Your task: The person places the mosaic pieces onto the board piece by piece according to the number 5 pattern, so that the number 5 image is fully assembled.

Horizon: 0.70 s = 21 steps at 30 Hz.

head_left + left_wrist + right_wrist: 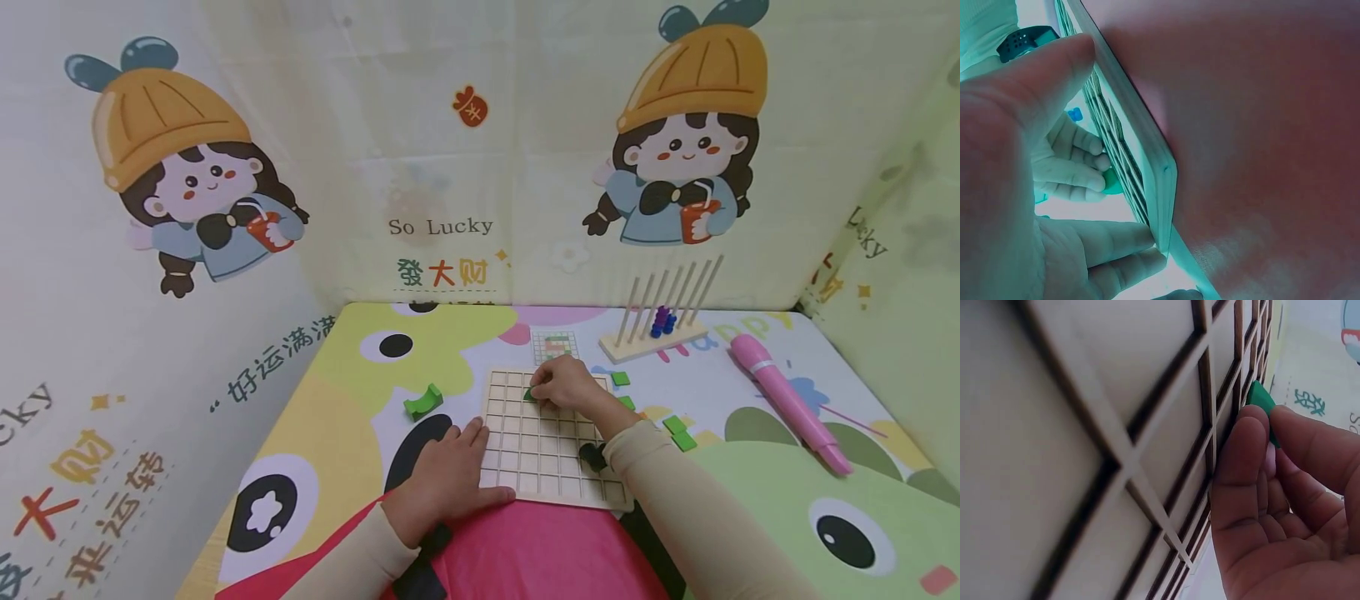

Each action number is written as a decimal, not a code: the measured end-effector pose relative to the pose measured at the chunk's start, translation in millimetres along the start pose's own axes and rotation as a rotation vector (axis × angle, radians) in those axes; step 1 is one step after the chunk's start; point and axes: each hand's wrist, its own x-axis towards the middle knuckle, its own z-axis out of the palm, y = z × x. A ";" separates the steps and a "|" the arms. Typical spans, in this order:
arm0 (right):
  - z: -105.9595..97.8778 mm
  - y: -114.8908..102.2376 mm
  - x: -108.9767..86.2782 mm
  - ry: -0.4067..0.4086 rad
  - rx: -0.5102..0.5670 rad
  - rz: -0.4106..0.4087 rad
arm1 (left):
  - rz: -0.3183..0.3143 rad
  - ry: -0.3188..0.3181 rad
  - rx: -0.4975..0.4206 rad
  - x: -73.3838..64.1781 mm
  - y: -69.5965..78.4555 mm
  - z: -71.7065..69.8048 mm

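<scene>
A square wooden grid board (pixel 517 454) lies on the printed tabletop. My right hand (pixel 566 386) reaches over its far part, pinching a small green tile (pixel 1262 398) between thumb and fingers at the grid; in the head view the fingers partly cover this piece. At the board's near left corner rests my left hand (pixel 446 479), its fingers straight along the left edge and the thumb on the front edge. From the left wrist view, the thumb and fingertips (pixel 1138 234) touch the board's rim, spread apart. Loose green tiles (pixel 678 432) lie right of the board.
A pattern card (pixel 555 343) lies beyond the board. Behind to the right stands a wooden peg rack (pixel 652 337) with purple and blue pieces on it. A pink pen-shaped stick (pixel 791 404) lies at the right, a green curved block (pixel 424 402) at the left.
</scene>
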 end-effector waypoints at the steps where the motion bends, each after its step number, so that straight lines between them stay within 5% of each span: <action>1: 0.2 0.2 0.2 0.002 -0.005 0.002 | 0.000 -0.001 0.000 0.0 0.4 0.2; 21: 9.1 -4.9 -0.3 0.050 -0.303 -0.117 | -0.007 0.015 -0.001 0.4 4.3 4.5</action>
